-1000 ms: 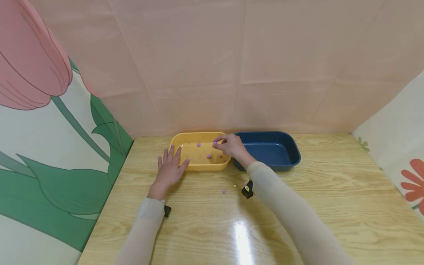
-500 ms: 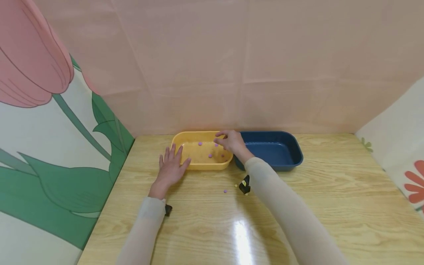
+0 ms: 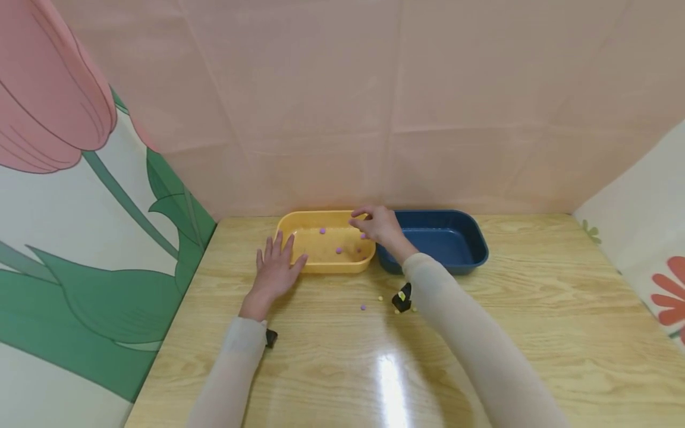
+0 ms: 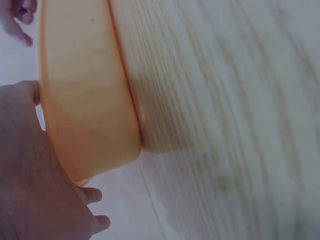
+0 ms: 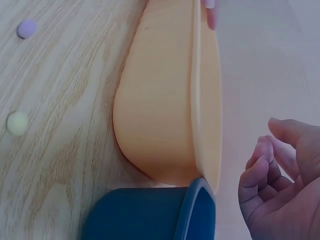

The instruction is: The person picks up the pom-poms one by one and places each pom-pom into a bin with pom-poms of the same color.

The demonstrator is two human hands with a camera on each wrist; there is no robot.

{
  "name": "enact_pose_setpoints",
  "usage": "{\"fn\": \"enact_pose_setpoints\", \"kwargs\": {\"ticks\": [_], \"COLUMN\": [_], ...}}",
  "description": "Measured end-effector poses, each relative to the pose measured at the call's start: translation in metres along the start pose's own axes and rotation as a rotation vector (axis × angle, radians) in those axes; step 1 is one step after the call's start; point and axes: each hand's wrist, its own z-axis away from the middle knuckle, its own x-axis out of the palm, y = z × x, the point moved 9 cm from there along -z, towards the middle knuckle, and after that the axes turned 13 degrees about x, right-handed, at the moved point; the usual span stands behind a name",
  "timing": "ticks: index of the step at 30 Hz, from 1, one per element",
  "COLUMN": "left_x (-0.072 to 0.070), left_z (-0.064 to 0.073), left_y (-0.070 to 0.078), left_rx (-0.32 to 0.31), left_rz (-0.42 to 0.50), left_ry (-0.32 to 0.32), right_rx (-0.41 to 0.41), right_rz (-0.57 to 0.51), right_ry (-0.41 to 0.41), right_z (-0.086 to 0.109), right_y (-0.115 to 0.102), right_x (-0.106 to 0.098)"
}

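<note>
beside yellow tray (image 3: 329,268), blue tray (image 3: 441,245)

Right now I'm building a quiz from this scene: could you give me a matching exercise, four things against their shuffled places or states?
1. Left hand
2. Right hand
3. Blue tray
4. Yellow tray

A. Purple balls inside
B. Raised near where the trays meet
C. No balls visible inside
D. Spread at a tray's rim

Pairs: 1-D; 2-B; 3-C; 4-A
</note>
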Motion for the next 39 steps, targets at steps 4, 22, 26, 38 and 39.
{"fn": "enact_pose_setpoints", "kwargs": {"ticks": [4, 22, 26, 38, 39], "left_x": [0.000, -0.001, -0.001, 0.000, 0.001], "left_z": [-0.001, -0.002, -0.001, -0.002, -0.002], "left_y": [-0.001, -0.006, -0.005, -0.006, -0.006], "left_rx": [0.003, -0.019, -0.017, -0.016, -0.015], "left_rz": [-0.003, -0.008, -0.011, -0.009, -0.010], "left_ry": [0.003, 0.002, 0.005, 0.012, 0.009], "right_rx": [-0.012, -0.085, -0.129, -0.217, -0.219], "right_rz": [-0.024, 0.015, -0.014, 0.037, 0.040], "right_ry": [-0.010, -0.045, -0.034, 0.042, 0.044], "right_z": [0.005, 0.052, 0.063, 0.088, 0.089], "right_y": [0.000, 0.008, 0.015, 0.033, 0.034], "right_x": [-0.003, -0.002, 0.001, 0.010, 0.011]}}
